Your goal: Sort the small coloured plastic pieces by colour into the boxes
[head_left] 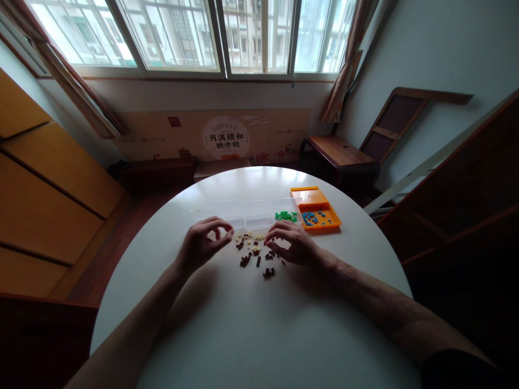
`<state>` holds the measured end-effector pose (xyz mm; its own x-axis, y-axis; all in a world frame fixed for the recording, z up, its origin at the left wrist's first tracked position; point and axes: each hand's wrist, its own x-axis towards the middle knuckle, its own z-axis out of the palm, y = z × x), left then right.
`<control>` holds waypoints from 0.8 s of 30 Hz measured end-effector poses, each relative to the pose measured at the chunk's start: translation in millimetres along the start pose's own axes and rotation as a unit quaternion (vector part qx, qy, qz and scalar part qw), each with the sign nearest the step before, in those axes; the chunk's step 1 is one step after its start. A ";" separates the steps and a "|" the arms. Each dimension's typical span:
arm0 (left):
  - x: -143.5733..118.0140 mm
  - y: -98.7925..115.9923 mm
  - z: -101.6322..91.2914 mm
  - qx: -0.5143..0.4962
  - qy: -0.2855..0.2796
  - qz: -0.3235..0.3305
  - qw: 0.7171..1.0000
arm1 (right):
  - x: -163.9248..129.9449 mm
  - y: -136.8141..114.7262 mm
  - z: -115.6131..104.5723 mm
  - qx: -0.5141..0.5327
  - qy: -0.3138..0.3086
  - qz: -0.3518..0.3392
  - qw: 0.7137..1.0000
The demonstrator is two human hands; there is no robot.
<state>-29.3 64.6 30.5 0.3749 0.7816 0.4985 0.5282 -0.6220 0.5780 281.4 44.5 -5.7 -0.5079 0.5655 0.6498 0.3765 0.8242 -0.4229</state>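
Observation:
My left hand (205,240) hovers at the left edge of a loose spread of small pieces. Its thumb and forefinger are pinched together; anything between them is too small to make out. My right hand (292,241) is low over the right side of the spread, fingers curled down and fingertips close together, whatever they hold hidden. Between the hands lie cream pieces (257,249) and dark brown pieces (245,261), which look like tiny building bricks. Behind them, a clear compartment box (259,208) holds green pieces (286,216) in its right part.
An orange tray (336,221) stands right of the clear box, with blue pieces (310,218) in its front section. Everything rests on a round white table (243,335). Beyond it are a wooden chair (340,151), a printed cardboard panel (162,129) and windows.

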 end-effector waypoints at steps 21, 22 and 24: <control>-6.4 -45.3 -49.9 0.275 0.032 -0.099 0.956 | -8.6 7.5 0.9 -0.010 0.002 0.011 1.000; -6.5 -46.2 -50.8 0.275 0.034 -0.098 0.956 | -8.5 7.2 0.9 -0.012 0.003 0.013 1.000; -7.1 -48.7 -52.2 0.278 0.038 -0.102 0.954 | -8.4 6.7 0.7 -0.014 0.008 0.019 1.000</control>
<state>-97.5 86.8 32.5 0.1756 0.8655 0.4691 0.9150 -0.3193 0.2466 287.7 45.4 -14.5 -0.4808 0.5948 0.6442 0.4168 0.8014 -0.4289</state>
